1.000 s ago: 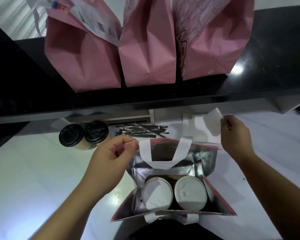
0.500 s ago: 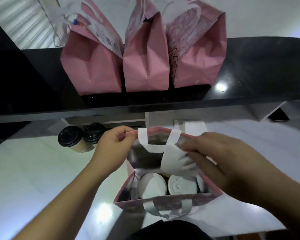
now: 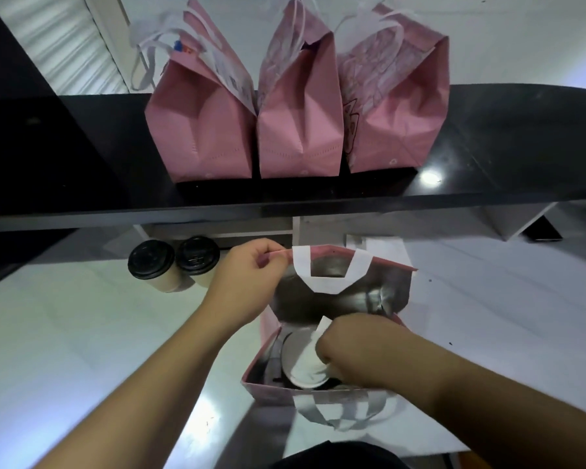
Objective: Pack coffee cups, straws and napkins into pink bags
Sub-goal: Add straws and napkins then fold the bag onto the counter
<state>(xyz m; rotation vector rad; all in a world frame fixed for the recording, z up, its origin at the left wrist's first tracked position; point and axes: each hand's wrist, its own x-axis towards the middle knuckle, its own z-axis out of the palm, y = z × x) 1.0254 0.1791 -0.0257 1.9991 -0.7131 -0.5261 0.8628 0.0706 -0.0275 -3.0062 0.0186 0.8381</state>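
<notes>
Your left hand [image 3: 251, 282] pinches the far rim of the open pink bag [image 3: 396, 292]; your right hand [image 3: 356, 346] is down inside it, fingers closed on a white napkin [image 3: 308, 353] over a white-lidded cup [image 3: 298, 374]. White counter [image 3: 65, 333], two black-lidded cups [image 3: 173, 262], three packed bags [image 3: 298, 106] on the black shelf [image 3: 504, 147]. Their printing is unreadable.

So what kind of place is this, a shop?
Probably a café's takeaway counter: lidded coffee cups wait on the white worktop, and three packed pink bags stand lined up on the raised black ledge.
</notes>
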